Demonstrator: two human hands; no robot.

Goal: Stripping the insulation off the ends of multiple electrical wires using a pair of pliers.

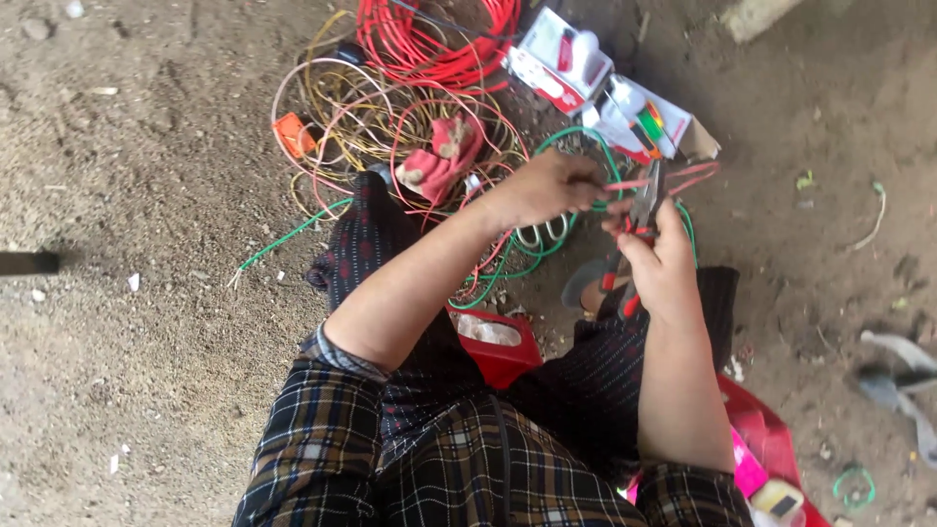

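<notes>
- The ground (146, 322) is bare packed dirt, brown and gritty, strewn with small stones, white scraps and bits of litter; no desk, the person sits low over it in a plaid shirt and dark patterned trousers.
- The left hand (547, 187) is closed, fingers pinching a bundle of thin red and green wires (683, 181) at its left end.
- The right hand (659, 259) is wrapped tight around red-handled pliers (642, 200), whose metal nose meets the same wires just right of the left hand.
- Beyond the hands lies a tangle of wire coils (361, 117) in yellow, pink and green, with a bright red coil (429, 39) at the top edge.
- A red cloth glove (439, 156) rests on the tangle; an orange piece (293, 135) sits at its left.
- Opened white and red cartons (586, 78) lie near the red coil.
- A red packet (498, 346) lies between the knees.
</notes>
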